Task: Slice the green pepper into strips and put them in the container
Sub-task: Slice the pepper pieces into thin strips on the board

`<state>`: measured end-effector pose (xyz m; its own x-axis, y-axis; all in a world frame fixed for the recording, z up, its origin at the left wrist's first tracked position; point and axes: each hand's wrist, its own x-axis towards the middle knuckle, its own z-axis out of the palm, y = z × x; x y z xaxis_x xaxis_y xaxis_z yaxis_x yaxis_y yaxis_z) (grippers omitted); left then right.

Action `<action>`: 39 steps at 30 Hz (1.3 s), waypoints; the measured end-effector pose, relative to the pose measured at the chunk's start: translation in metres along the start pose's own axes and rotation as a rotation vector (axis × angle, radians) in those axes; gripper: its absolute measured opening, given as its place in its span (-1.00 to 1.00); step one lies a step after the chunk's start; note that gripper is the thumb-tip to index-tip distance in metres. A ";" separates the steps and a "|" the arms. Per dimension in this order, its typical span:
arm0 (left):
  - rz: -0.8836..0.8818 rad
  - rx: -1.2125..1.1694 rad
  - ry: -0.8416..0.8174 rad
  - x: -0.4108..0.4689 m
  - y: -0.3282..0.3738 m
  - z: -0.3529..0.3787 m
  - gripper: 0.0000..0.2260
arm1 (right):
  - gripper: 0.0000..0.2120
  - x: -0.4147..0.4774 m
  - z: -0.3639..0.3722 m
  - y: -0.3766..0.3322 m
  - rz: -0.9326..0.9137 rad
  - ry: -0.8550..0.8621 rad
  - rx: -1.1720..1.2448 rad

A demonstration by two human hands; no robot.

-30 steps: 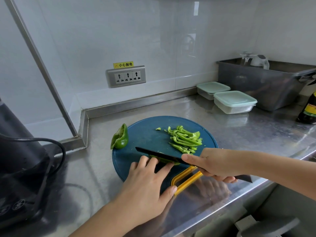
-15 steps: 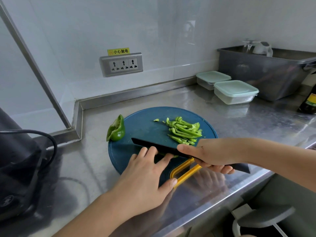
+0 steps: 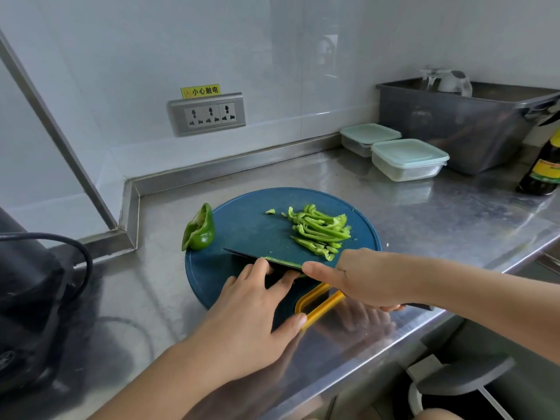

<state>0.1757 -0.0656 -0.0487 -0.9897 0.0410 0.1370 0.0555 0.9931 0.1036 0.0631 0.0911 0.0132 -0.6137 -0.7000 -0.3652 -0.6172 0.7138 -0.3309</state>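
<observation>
One glossy green pepper chunk (image 3: 198,230) sits on the left rim of the blue cutting board (image 3: 242,225). The left hand (image 3: 251,316) lies flat, fingers straight, tips at the knife (image 3: 247,256). One pile of thin strips (image 3: 319,230) lies behind the blade. The right hand (image 3: 360,275) grips the knife handle near the counter (image 3: 454,225) edge. Bare steel reaches two lidded containers (image 3: 370,137) (image 3: 409,159).

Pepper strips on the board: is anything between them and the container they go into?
Yes: the near container and the far container are both closed. Nothing visible sits on the counter between the pepper strips and them.
</observation>
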 end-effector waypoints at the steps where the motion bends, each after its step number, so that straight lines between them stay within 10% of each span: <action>1: -0.002 0.003 -0.001 0.000 0.000 0.000 -0.32 | -0.36 -0.002 -0.001 -0.003 -0.007 0.022 0.002; 7: -0.019 0.043 -0.023 -0.004 0.003 0.001 -0.27 | -0.56 0.004 0.016 -0.007 -0.015 0.129 -0.036; 18: -0.066 0.085 -0.043 -0.006 0.004 -0.001 -0.30 | -0.31 0.010 0.006 0.005 0.212 0.092 0.110; 23: -0.063 0.090 -0.070 -0.007 0.006 -0.002 -0.33 | -0.34 0.002 -0.017 0.025 0.279 -0.084 0.461; 39: -0.057 0.112 0.036 -0.009 0.007 0.000 -0.51 | -0.37 -0.009 -0.014 0.011 0.228 -0.271 0.497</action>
<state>0.1854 -0.0590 -0.0487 -0.9854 -0.0180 0.1691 -0.0179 0.9998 0.0021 0.0552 0.1047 0.0246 -0.5159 -0.5441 -0.6617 -0.1413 0.8159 -0.5607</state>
